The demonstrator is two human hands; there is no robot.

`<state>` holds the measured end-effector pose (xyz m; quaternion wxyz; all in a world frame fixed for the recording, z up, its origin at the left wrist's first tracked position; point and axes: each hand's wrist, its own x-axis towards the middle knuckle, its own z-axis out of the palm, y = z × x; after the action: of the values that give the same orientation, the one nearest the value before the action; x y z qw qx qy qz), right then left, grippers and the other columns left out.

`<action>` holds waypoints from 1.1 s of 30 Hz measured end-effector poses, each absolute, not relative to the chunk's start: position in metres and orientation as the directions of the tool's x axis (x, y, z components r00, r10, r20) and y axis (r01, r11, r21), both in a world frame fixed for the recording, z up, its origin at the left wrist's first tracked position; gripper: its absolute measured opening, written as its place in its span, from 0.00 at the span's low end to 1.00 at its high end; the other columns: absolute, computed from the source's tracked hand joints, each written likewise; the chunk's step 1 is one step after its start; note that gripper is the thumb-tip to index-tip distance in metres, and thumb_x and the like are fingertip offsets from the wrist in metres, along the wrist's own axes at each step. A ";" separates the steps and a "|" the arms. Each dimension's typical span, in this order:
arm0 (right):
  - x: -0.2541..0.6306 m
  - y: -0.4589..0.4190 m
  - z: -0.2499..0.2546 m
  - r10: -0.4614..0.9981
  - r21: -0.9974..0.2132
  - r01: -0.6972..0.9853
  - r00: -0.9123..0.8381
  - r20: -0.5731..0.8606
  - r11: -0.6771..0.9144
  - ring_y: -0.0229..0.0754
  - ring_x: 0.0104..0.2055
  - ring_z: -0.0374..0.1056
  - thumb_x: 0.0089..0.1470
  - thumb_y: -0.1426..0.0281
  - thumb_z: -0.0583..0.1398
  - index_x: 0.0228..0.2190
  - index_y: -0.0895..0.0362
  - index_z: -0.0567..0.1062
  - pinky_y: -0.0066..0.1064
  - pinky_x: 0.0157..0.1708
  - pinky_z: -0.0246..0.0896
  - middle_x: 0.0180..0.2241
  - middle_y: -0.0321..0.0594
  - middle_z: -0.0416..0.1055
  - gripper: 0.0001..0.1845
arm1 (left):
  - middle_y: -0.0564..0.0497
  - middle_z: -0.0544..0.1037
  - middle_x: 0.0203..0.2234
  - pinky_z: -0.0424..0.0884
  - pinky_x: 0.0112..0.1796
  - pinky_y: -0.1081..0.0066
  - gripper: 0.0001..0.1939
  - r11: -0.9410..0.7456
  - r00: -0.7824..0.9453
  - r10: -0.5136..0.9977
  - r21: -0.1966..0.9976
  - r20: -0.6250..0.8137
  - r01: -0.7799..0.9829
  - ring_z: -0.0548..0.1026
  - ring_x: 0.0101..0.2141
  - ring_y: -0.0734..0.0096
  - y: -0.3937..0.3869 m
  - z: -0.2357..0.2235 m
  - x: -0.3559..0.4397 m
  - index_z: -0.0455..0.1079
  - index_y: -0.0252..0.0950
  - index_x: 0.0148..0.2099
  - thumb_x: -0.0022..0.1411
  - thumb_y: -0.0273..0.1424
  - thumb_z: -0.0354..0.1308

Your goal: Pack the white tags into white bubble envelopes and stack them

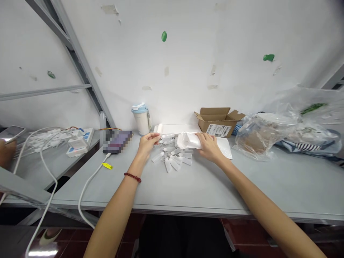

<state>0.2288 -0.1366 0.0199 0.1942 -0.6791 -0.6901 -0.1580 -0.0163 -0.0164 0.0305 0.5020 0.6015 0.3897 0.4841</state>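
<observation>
My left hand (148, 144) pinches at the edge of a pile of small whitish, translucent tags (174, 164) with thin loops. A pale tag (167, 136) sticks out from its fingertips, though the exact grip is too small to make out. To the right, the fingers of my right hand (209, 146) are closed around a white plastic packet (191, 140), whose crumpled end points left over the pile. Under my right hand, a flat white sheet or bag (225, 148) lies on the grey table (182, 191).
An open cardboard box (215, 123) stands behind my right hand. At the back left is a lidded cup (141, 120), near a phone (118, 141) on a white cable (90, 181). Plastic bags (258, 139) crowd the right. Another person's hand (5, 152) shows far left.
</observation>
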 end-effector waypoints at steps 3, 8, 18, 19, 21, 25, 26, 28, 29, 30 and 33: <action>0.227 -0.137 0.019 0.875 -0.046 0.999 -0.001 0.485 0.027 0.53 0.53 0.55 0.44 0.74 0.53 0.52 0.57 0.58 0.44 0.49 0.44 0.51 0.51 0.62 0.30 | 0.53 0.73 0.22 0.66 0.28 0.74 0.14 -0.174 0.281 0.935 0.971 0.215 -0.163 0.68 0.24 0.78 -0.024 0.037 -0.014 0.73 0.31 0.31 0.39 0.33 0.67; 0.222 -0.137 0.020 0.873 -0.051 0.999 0.010 0.488 0.017 0.52 0.49 0.57 0.44 0.72 0.54 0.52 0.58 0.59 0.43 0.47 0.46 0.48 0.51 0.64 0.30 | 0.51 0.75 0.24 0.65 0.28 0.74 0.13 -0.173 0.356 0.909 0.973 0.216 -0.151 0.69 0.25 0.76 -0.042 0.039 -0.001 0.73 0.31 0.28 0.38 0.32 0.68; 0.202 -0.141 0.021 0.859 -0.048 0.987 -0.107 0.501 0.152 0.52 0.49 0.57 0.43 0.74 0.55 0.52 0.59 0.60 0.40 0.45 0.47 0.48 0.50 0.64 0.31 | 0.48 0.79 0.28 0.68 0.33 0.70 0.12 -0.355 0.481 0.820 0.935 0.310 0.003 0.74 0.31 0.68 -0.060 0.037 0.010 0.76 0.33 0.32 0.44 0.35 0.66; 0.201 -0.141 0.021 0.859 -0.049 0.986 -0.114 0.500 0.159 0.51 0.49 0.57 0.43 0.74 0.55 0.52 0.59 0.60 0.40 0.46 0.47 0.48 0.50 0.64 0.31 | 0.47 0.79 0.29 0.68 0.34 0.70 0.13 -0.358 0.512 0.803 0.934 0.304 0.008 0.74 0.32 0.67 -0.061 0.038 0.010 0.77 0.33 0.33 0.46 0.35 0.65; 0.200 -0.141 0.020 0.860 -0.049 0.985 -0.119 0.497 0.165 0.51 0.49 0.57 0.43 0.75 0.55 0.52 0.59 0.60 0.40 0.46 0.47 0.48 0.50 0.64 0.30 | 0.46 0.80 0.30 0.69 0.35 0.70 0.13 -0.351 0.564 0.774 0.937 0.287 0.004 0.75 0.34 0.66 -0.063 0.039 0.009 0.77 0.33 0.33 0.47 0.36 0.64; 0.200 -0.141 0.020 0.849 -0.040 0.985 -0.124 0.513 0.168 0.52 0.49 0.57 0.43 0.75 0.56 0.51 0.59 0.60 0.40 0.46 0.47 0.48 0.50 0.64 0.30 | 0.49 0.77 0.26 0.68 0.34 0.70 0.16 -0.326 0.518 0.815 0.945 0.259 0.040 0.74 0.30 0.69 -0.061 0.040 0.008 0.76 0.32 0.38 0.46 0.36 0.65; 0.201 -0.141 0.021 0.845 -0.037 0.984 -0.129 0.519 0.172 0.52 0.49 0.57 0.44 0.75 0.56 0.51 0.58 0.60 0.40 0.46 0.47 0.48 0.50 0.64 0.30 | 0.51 0.76 0.24 0.68 0.32 0.71 0.18 -0.325 0.481 0.838 0.943 0.256 0.065 0.73 0.28 0.71 -0.059 0.039 0.008 0.75 0.32 0.39 0.45 0.35 0.66; 0.200 -0.142 0.021 0.837 -0.030 0.982 -0.140 0.529 0.184 0.52 0.49 0.57 0.44 0.75 0.55 0.51 0.58 0.60 0.40 0.46 0.47 0.48 0.50 0.65 0.29 | 0.53 0.73 0.23 0.67 0.29 0.73 0.23 -0.304 0.424 0.875 0.947 0.232 0.109 0.70 0.26 0.73 -0.056 0.039 0.007 0.72 0.31 0.43 0.43 0.35 0.67; 0.200 -0.142 0.022 0.833 -0.028 0.982 -0.145 0.534 0.189 0.51 0.49 0.57 0.45 0.75 0.55 0.51 0.58 0.60 0.40 0.46 0.47 0.48 0.50 0.65 0.29 | 0.53 0.73 0.24 0.66 0.27 0.73 0.25 -0.277 0.415 0.886 0.954 0.206 0.117 0.70 0.26 0.74 -0.055 0.038 0.006 0.70 0.31 0.44 0.42 0.35 0.67; 0.200 -0.142 0.022 0.830 -0.027 0.981 -0.148 0.538 0.192 0.51 0.49 0.58 0.45 0.75 0.55 0.51 0.58 0.60 0.40 0.46 0.47 0.48 0.50 0.65 0.28 | 0.52 0.73 0.26 0.65 0.25 0.74 0.27 -0.242 0.420 0.891 0.963 0.173 0.119 0.70 0.27 0.74 -0.054 0.038 0.006 0.69 0.31 0.45 0.42 0.35 0.68; 0.200 -0.142 0.022 0.820 -0.029 0.979 -0.152 0.551 0.201 0.51 0.49 0.58 0.46 0.74 0.55 0.50 0.58 0.61 0.40 0.46 0.47 0.47 0.49 0.65 0.27 | 0.48 0.74 0.32 0.64 0.23 0.75 0.24 -0.152 0.508 0.858 0.981 0.072 0.118 0.70 0.28 0.73 -0.053 0.038 0.004 0.70 0.32 0.42 0.42 0.35 0.67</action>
<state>0.2003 -0.1418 0.0217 0.2318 -0.6085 -0.7394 -0.1712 0.0036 -0.0533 0.0381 0.5425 0.6781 0.3598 0.3412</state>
